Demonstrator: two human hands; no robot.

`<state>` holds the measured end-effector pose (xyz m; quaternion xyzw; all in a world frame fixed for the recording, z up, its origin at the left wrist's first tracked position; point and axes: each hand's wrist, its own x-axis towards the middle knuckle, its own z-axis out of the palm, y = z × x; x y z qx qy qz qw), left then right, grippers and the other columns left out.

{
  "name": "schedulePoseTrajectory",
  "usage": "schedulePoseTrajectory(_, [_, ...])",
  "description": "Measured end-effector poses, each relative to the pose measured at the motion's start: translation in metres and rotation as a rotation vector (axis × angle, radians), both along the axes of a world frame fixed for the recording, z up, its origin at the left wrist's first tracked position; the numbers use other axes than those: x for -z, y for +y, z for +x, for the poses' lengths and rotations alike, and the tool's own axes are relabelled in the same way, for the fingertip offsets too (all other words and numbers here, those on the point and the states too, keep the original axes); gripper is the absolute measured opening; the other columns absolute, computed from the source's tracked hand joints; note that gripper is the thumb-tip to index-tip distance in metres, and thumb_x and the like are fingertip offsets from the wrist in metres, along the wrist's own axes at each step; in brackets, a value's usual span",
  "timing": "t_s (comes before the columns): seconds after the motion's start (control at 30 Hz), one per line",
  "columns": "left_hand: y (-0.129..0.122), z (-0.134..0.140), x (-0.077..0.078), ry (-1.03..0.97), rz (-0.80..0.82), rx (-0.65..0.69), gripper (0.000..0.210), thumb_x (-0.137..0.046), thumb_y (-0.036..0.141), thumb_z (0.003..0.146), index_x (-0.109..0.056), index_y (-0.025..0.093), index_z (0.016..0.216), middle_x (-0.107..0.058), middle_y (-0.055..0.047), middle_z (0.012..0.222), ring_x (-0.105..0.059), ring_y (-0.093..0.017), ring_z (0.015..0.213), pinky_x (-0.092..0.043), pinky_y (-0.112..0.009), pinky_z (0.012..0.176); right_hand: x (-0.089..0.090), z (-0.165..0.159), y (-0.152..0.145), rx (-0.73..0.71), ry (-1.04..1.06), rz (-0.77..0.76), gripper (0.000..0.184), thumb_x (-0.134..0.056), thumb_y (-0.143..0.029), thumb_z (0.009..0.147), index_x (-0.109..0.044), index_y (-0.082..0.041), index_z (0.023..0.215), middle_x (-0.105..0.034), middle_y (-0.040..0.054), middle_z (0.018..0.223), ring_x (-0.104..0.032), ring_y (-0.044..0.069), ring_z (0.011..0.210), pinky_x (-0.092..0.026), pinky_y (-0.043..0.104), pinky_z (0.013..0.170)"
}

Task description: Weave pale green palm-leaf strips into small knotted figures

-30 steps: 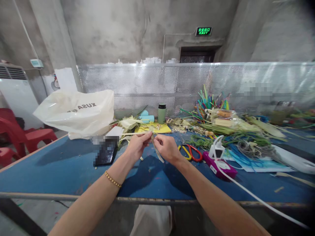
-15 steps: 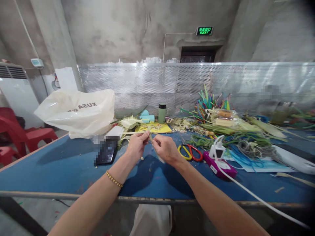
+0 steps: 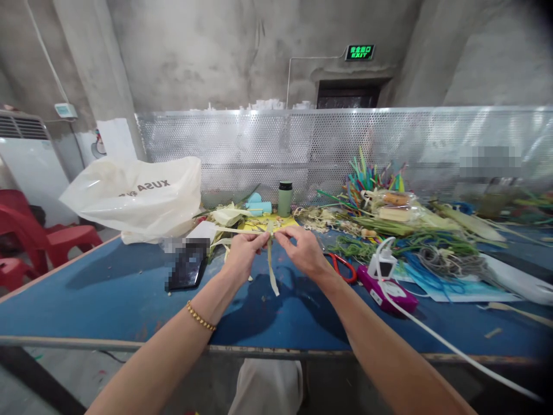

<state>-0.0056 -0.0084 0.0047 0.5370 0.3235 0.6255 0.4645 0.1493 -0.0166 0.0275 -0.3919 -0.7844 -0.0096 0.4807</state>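
Observation:
Pale green, flat leaf strips (image 3: 273,271) cross between my two hands over the blue table. My left hand (image 3: 242,252), with a beaded bracelet at the wrist, is closed and pinches the strips near their crossing. From it one long strip (image 3: 233,230) runs left, and another end hangs down towards the tabletop. My right hand (image 3: 301,249) is closed too, thumb and forefinger at the right side of the crossing; a small part of strip seems to be between them. The fingertips cover some of the crossing.
A black phone (image 3: 189,266) lies left of my hands, beside a white plastic bag (image 3: 138,196). Red-handled scissors (image 3: 344,270) are partly behind my right wrist. Right of them stand a purple power strip (image 3: 391,291) and a white charger (image 3: 382,264). A green bottle (image 3: 284,200) stands behind.
My right hand has moved up and slightly right, now covering the yellow scissor handle. My left hand has shifted slightly right. One strip end now hangs free below the crossing.

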Motion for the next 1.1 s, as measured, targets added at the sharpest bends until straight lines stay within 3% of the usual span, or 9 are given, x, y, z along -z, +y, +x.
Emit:
schedulePoseTrajectory(0.1, [-0.003,0.001,-0.003,-0.048,-0.034,0.07,0.027,-0.071,0.036,0.068,-0.066,0.011,0.061,-0.06,-0.003,0.056,-0.047,-0.009,0.053,-0.035,-0.023,0.055,-0.001,0.0,0.001,-0.159,0.068,-0.22,0.019,-0.05,-0.026,0.086,-0.06,-0.017,0.072,-0.063,0.002,0.067,-0.057,0.014,0.064,-0.043,0.025,0.064])
schedulePoseTrajectory(0.23, [-0.008,0.002,-0.008,-0.171,-0.094,0.254,0.028,-0.07,0.039,0.069,-0.067,0.011,0.066,-0.062,-0.004,0.059,-0.056,-0.013,0.059,-0.042,-0.027,0.063,-0.001,0.0,-0.003,-0.233,0.17,-0.321,0.015,-0.05,-0.025,0.084,-0.057,-0.017,0.074,-0.059,-0.001,0.06,-0.055,0.012,0.054,-0.043,0.023,0.057])
schedulePoseTrajectory(0.43, [-0.009,0.004,-0.007,-0.08,-0.055,0.248,0.025,-0.078,0.027,0.061,-0.068,0.008,0.073,-0.062,-0.004,0.064,-0.051,-0.008,0.055,-0.037,-0.022,0.056,0.0,0.0,-0.003,-0.134,0.096,-0.217,0.013,-0.052,-0.023,0.081,-0.06,-0.016,0.073,-0.063,0.002,0.068,-0.055,0.013,0.062,-0.042,0.024,0.061])
schedulePoseTrajectory(0.63, [-0.01,0.004,-0.008,-0.064,-0.097,0.324,0.028,-0.077,0.03,0.062,-0.059,0.008,0.059,-0.041,0.003,0.051,-0.032,-0.003,0.045,-0.018,-0.021,0.043,-0.001,-0.001,-0.007,-0.061,0.028,-0.158,0.014,-0.052,-0.021,0.082,-0.06,-0.015,0.073,-0.061,0.0021,0.067,-0.053,0.013,0.061,-0.039,0.023,0.059])
schedulePoseTrajectory(1.1, [-0.012,0.0,-0.013,-0.093,-0.111,0.369,0.026,-0.075,0.027,0.065,-0.058,0.008,0.064,-0.035,0.005,0.053,-0.026,-0.002,0.045,-0.015,-0.021,0.043,-0.006,0.003,-0.011,-0.045,0.007,-0.142,0.013,-0.052,-0.022,0.083,-0.061,-0.015,0.075,-0.064,0.0028,0.07,-0.056,0.013,0.064,-0.04,0.024,0.063])
